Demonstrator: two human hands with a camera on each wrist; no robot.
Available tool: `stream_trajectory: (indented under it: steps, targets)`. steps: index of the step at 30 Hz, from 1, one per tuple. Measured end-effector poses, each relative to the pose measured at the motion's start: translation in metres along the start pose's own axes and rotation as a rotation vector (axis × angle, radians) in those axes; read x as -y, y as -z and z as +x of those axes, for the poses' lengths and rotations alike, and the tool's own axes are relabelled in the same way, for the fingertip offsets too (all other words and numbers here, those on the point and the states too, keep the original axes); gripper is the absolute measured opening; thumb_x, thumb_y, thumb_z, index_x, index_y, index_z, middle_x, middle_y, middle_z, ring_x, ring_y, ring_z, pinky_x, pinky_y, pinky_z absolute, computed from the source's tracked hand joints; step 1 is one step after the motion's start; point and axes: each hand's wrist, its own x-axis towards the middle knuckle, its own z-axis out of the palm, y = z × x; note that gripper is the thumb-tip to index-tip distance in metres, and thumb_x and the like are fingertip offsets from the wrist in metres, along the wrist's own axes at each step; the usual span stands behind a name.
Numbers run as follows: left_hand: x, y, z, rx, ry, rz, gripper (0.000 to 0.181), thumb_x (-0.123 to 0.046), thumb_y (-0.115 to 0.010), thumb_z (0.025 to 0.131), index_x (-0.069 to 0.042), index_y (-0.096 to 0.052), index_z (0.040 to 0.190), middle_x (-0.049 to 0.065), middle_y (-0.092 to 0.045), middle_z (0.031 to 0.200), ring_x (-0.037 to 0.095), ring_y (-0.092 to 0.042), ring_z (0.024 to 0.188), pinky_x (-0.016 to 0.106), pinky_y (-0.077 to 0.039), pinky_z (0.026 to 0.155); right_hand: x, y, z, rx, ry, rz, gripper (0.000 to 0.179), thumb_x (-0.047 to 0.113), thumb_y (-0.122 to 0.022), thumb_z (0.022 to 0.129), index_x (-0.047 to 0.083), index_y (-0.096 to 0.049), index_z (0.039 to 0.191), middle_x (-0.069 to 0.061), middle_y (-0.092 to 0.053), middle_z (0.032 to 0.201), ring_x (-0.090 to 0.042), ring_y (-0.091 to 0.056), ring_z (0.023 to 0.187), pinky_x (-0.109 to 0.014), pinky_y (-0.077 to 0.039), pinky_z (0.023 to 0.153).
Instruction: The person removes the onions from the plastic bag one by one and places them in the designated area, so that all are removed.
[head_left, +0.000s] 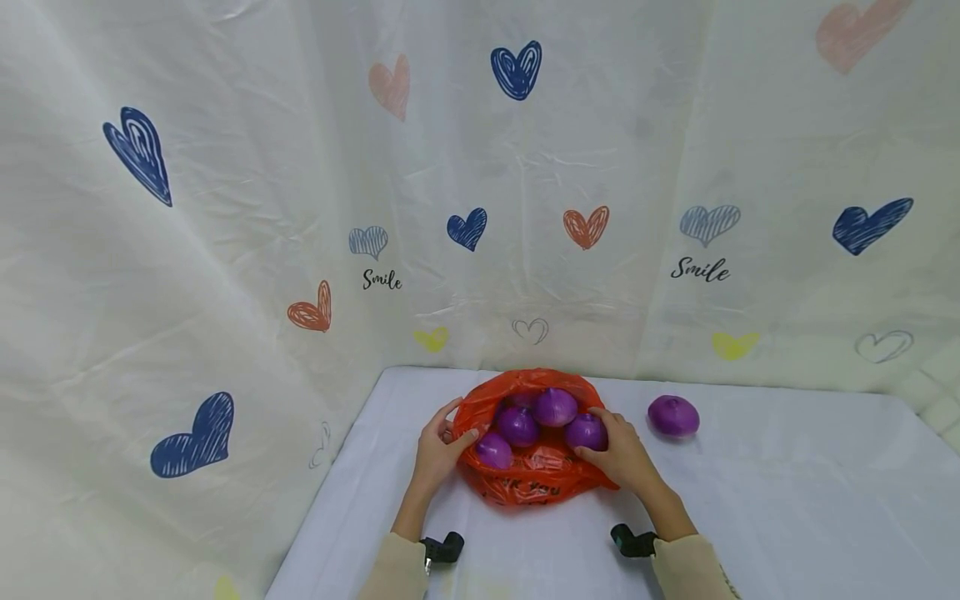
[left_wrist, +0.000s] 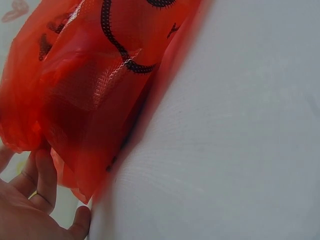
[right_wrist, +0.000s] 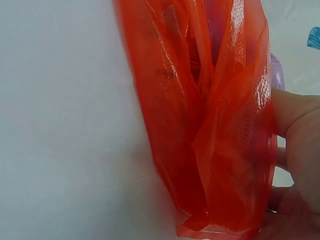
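Note:
A red plastic bag [head_left: 525, 487] with black print lies wide open on the white table, several purple onions [head_left: 517, 427] inside it. At its left rim, my left hand [head_left: 442, 446] grips the bag, thumb over the edge. My right hand [head_left: 622, 450] is at the bag's right side, with thumb and fingers around the rightmost onion [head_left: 587, 432]. In the left wrist view, curled fingers [left_wrist: 46, 180] touch the red plastic. The right wrist view shows the thumb [right_wrist: 292, 112] by the bag's edge, and the bag's folds partly hide the other fingers.
Another purple onion [head_left: 673, 416] sits on the table [head_left: 787, 500] to the right of the bag. A white curtain [head_left: 630, 125] printed with hearts hangs behind and at the left. Dark wrist devices [head_left: 444, 547] are worn on both arms.

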Motion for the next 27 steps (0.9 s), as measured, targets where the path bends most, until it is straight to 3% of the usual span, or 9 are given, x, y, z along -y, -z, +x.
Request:
stream_trajectory:
  steps: [20, 27]
  targets:
    - [0.0002, 0.0003, 0.0001, 0.0, -0.004, -0.03, 0.061, -0.028, -0.082, 0.087, -0.024, -0.059, 0.144, 0.011, -0.057, 0.091, 0.018, -0.05, 0.078, 0.022, -0.045, 0.064, 0.0018, 0.0041, -0.0011, -0.029, 0.016, -0.009, 0.076, 0.022, -0.083, 0.086, 0.005, -0.042, 0.148, -0.027, -0.051, 0.136, -0.046, -0.049, 0.125, -0.066, -0.049, 0.098]
    - [-0.0005, 0.0005, 0.0001, -0.006, -0.015, -0.047, 0.058, -0.025, -0.082, 0.087, -0.023, -0.061, 0.141, 0.007, -0.056, 0.088, 0.015, -0.05, 0.075, 0.021, -0.044, 0.062, 0.0034, 0.0088, -0.0011, -0.081, 0.077, 0.007, 0.073, 0.02, -0.083, 0.086, 0.004, -0.044, 0.146, -0.029, -0.047, 0.137, -0.047, -0.052, 0.125, -0.067, -0.049, 0.098]
